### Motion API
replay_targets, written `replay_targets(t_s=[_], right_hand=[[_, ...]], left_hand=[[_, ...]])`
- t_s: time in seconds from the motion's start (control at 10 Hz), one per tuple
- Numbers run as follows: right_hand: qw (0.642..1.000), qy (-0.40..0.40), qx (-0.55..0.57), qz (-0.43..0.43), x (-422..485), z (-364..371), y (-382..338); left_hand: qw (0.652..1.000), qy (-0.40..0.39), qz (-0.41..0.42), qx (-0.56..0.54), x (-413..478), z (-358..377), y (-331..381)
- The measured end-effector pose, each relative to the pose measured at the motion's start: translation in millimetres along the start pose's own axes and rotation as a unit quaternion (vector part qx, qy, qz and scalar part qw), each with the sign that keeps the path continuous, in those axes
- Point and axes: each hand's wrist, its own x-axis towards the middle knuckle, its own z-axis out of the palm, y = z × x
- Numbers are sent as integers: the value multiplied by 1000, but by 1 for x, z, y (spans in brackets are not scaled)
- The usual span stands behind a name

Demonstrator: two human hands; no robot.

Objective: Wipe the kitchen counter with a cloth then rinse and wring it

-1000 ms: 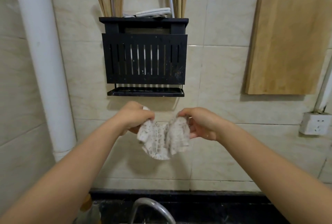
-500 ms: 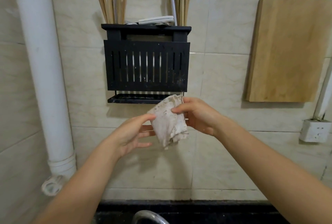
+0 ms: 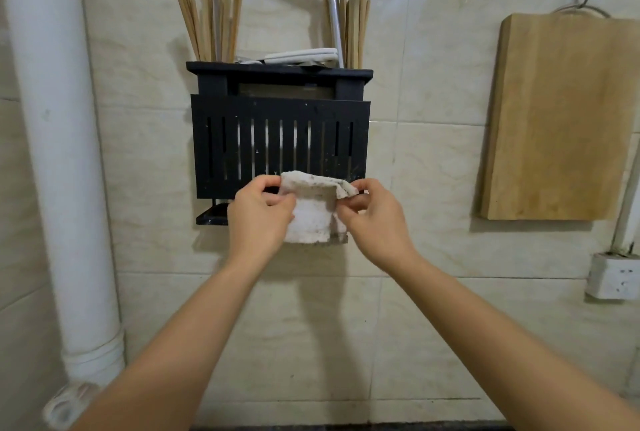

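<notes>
A small white cloth [image 3: 313, 214] with dark specks hangs in front of the lower edge of the black wall rack [image 3: 280, 140]. My left hand [image 3: 258, 217] pinches its upper left corner. My right hand [image 3: 375, 217] pinches its upper right corner between thumb and fingers. The cloth is spread flat between both hands, its top edge folded over. The sink and counter are out of view except a dark strip at the bottom edge.
The rack holds chopsticks [image 3: 207, 22] and a metal ladle [image 3: 334, 11]. A wooden cutting board [image 3: 561, 119] hangs at the right. A white pipe [image 3: 59, 153] runs down the left wall. A wall socket [image 3: 611, 276] sits at the lower right.
Both hands rose toward the rack. My left hand, which had let go half a second ago, has taken the cloth's corner again and the cloth is spread out.
</notes>
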Motion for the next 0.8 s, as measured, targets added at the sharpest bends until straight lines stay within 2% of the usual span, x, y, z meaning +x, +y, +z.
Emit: replay_targets(t_s=[0.1,0.2,0.3,0.4,0.5,0.6,0.7,0.8], right_hand=[[979,-39,-121,-158,-19,3,14],[919,-68,-304,-242,-21,4,23],[899,-77,-363,-231,-13,5,22],[848,-17,-455,-272,-10,12,16],[797,-17,-538,-273,-8,17,5],[830,-145,-520,-138,3,14,-5],[887,-159,-422,-101,3,4,-6],[965,-140,-213,-57,-9,-23,-4]], left_hand=[[997,-22,72,22,-17,0,-13],[962,-79,166,203,-21,-10,-31],[922,-112,210,306,-11,-20,-39],[920,-141,169,324,-4,-19,-34],[908,-177,116,362,2,-14,-30],[895,-219,63,384,9,-12,-26],[894,-205,72,392,11,-15,-32],[896,-160,113,397,4,-25,-41]])
